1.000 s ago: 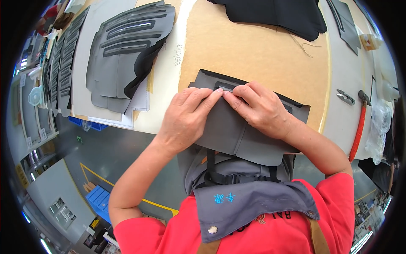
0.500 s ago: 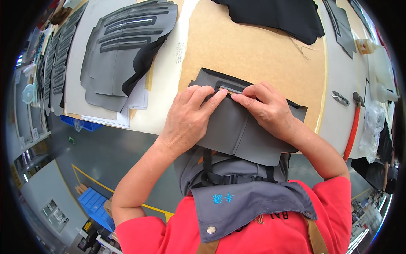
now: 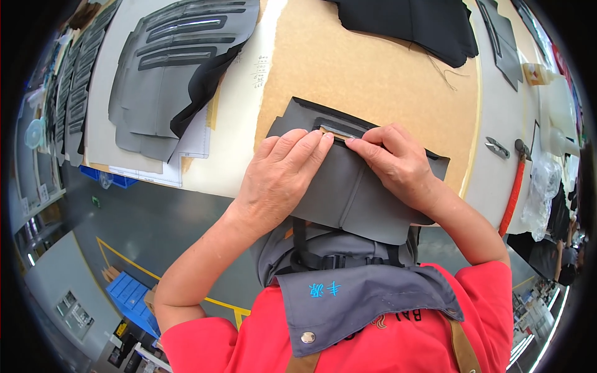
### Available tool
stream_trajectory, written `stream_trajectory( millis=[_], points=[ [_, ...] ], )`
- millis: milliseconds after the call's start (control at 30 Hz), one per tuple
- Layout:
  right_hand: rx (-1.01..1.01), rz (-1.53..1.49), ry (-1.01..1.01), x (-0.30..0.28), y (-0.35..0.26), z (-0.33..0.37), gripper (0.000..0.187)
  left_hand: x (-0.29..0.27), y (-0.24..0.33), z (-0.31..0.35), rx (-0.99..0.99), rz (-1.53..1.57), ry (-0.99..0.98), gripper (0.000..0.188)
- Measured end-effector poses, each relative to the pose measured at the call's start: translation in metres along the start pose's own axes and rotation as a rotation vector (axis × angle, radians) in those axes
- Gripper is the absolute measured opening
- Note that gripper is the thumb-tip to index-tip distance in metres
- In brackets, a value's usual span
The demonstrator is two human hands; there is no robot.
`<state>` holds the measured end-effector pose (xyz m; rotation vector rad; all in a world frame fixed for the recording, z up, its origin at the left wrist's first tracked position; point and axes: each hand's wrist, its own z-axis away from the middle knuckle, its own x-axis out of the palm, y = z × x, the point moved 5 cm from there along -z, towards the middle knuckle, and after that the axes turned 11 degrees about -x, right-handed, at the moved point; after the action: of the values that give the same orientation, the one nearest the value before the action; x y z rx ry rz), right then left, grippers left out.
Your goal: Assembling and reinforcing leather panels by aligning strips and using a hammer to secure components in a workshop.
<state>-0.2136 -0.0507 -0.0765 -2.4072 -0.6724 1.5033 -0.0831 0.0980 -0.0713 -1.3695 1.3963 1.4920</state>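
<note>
A dark grey fabric panel point(image 3: 326, 202) lies at the table's near edge, its lower part hanging toward my apron. Near its far side is a narrow slot point(image 3: 340, 132) with a black border; tan shows through the opening. My left hand point(image 3: 280, 174) has its fingers closed at the left end of the slot's near edge. With thumb and forefinger together, my right hand point(image 3: 398, 165) grips that same edge farther right. The fingertips of both hands are a short gap apart, and what lies under them is hidden.
Stacked grey panels with black-bordered slots point(image 3: 152, 93) lie at the left. Black fabric point(image 3: 410, 28) is at the far side. On the right are thread snips point(image 3: 497, 148), a red-handled hammer point(image 3: 514, 193) and a clear plastic bag point(image 3: 540, 199).
My fingers have shifted slightly along the slot's edge, and the gap between the two hands' fingertips is a little wider. The whole view has shifted slightly.
</note>
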Motion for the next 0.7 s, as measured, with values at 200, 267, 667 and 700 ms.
stream_trajectory(
  millis=[200, 267, 667, 700],
  points=[
    [-0.106, 0.099, -0.043, -0.003, -0.007, -0.002, 0.039, 0.001, 0.003, 0.001, -0.007, -0.01, -0.006, 0.051],
    [-0.048, 0.066, -0.049, -0.004, -0.006, -0.003, 0.04, 0.001, 0.004, 0.0, 0.003, -0.036, -0.001, 0.051],
    [-0.035, 0.068, -0.038, -0.008, -0.007, 0.01, 0.038, 0.002, 0.013, -0.001, -0.002, -0.005, -0.016, 0.05],
    [-0.033, 0.068, -0.038, -0.008, -0.007, 0.01, 0.038, 0.002, 0.013, -0.001, 0.005, -0.028, -0.013, 0.05]
  ],
)
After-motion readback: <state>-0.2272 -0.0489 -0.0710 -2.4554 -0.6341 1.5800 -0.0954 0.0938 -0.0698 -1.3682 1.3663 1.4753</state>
